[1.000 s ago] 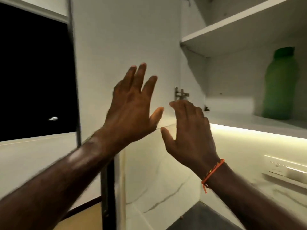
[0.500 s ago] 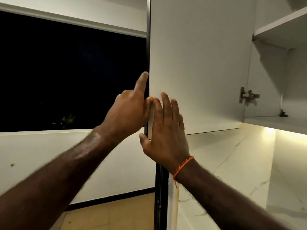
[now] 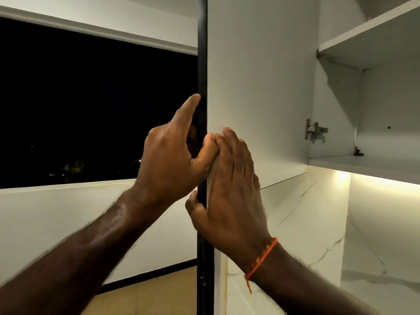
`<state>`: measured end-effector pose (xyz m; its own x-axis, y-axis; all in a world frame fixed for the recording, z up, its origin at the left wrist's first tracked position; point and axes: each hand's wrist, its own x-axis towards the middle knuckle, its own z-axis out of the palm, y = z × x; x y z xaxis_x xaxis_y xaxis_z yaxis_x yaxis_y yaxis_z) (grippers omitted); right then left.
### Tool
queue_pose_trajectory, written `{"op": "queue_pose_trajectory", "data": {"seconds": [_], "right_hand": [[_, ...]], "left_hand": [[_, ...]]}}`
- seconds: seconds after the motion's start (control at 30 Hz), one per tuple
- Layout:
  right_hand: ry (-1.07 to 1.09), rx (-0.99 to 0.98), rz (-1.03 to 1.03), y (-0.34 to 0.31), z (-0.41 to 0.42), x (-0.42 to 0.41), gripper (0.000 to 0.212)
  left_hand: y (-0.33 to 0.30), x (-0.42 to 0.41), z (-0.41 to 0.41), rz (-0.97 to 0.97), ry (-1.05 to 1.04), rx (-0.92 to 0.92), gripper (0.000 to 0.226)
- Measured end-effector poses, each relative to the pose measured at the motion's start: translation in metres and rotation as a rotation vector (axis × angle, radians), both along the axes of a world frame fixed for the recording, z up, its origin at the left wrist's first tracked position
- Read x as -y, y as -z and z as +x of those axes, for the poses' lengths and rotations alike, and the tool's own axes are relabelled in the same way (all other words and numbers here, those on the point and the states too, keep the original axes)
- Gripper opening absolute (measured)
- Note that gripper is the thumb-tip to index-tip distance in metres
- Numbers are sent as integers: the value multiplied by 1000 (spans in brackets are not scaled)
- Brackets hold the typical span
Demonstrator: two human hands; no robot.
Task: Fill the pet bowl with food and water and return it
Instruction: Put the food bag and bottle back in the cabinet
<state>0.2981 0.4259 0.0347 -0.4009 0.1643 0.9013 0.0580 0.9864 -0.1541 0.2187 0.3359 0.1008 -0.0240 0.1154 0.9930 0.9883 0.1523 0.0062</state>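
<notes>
Fingers [image 3: 229, 144] of the right hand [image 3: 231, 189] lie flat against the inner face of the open cupboard door [image 3: 256, 87], its thumb hooked round the door's free edge low down; the left hand [image 3: 172, 160] pinches that same edge higher up, thumb on the white face, forefinger stretched up the dark outer side. Both hands are closed on the door, neither carrying anything else.

No pet bowl shows anywhere in view, nor any food or water, so where it sits cannot be told; the task looks barely begun.

As a guess, the door will handle as a stiff, light panel swinging freely on its hinge [image 3: 314, 130], smooth-faced and a little slippery, so the free edge where the hands are is the sensible place to hold and steer it.

Beyond it, the cupboard's lower shelf [image 3: 363, 162] and upper shelf [image 3: 368, 32] show nothing stored in the visible part. A lit strip glows beneath, over marbled wall; a dark window [image 3: 91, 98] fills the left.
</notes>
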Motion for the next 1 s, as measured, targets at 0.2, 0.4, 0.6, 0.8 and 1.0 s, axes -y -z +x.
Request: {"op": "queue_pose_trajectory", "data": {"seconds": [0.2, 0.4, 0.6, 0.8, 1.0], "right_hand": [[-112, -144, -24, -2, 79, -20, 110], [-14, -224, -52, -8, 165, -50, 99], [274, -244, -94, -6, 237, -72, 85], [909, -117, 84, -3, 287, -104, 74], [1279, 7, 169, -2, 318, -140, 70]], "left_hand": [[1, -32, 62, 77, 311, -145, 62], [0, -86, 127, 87, 638, -176, 61], [1, -142, 183, 63, 737, -202, 49], [10, -196, 211, -47, 751, -251, 47], [8, -240, 232, -268, 778, -294, 52]]}}
